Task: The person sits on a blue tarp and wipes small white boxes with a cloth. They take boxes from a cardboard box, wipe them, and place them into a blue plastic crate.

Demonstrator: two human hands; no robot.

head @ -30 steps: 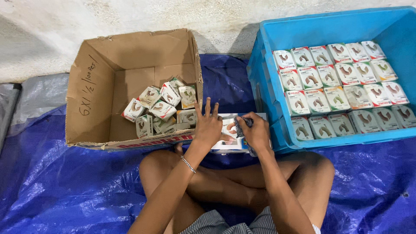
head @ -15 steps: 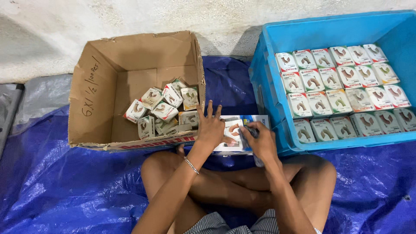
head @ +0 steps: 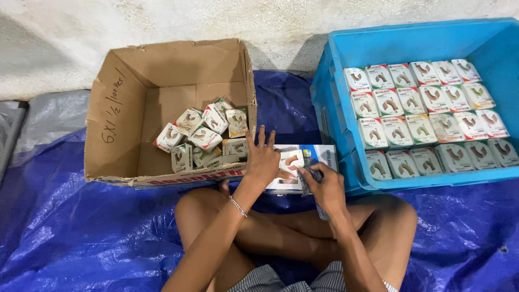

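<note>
A flat white and blue carton (head: 296, 162) lies on the blue tarp in front of my crossed legs, between a cardboard box and a blue crate. My left hand (head: 261, 158) presses flat on the carton's left side, fingers spread. My right hand (head: 320, 186) is closed around a dark, slim tool whose tip rests on the carton's right part. The cardboard box (head: 116, 108) to the left holds a loose heap of small white packets (head: 203, 136). The blue crate (head: 335, 103) to the right holds several neat rows of the same small packets (head: 421, 116).
A blue tarp (head: 81, 227) covers the floor. A grey sheet (head: 48, 116) lies at the far left. A pale rough wall (head: 216, 21) runs behind the box and the crate. My bare knees sit just below the carton.
My hands stay on the carton; my right hand has shifted slightly along it with the tool. The view has moved a little.
</note>
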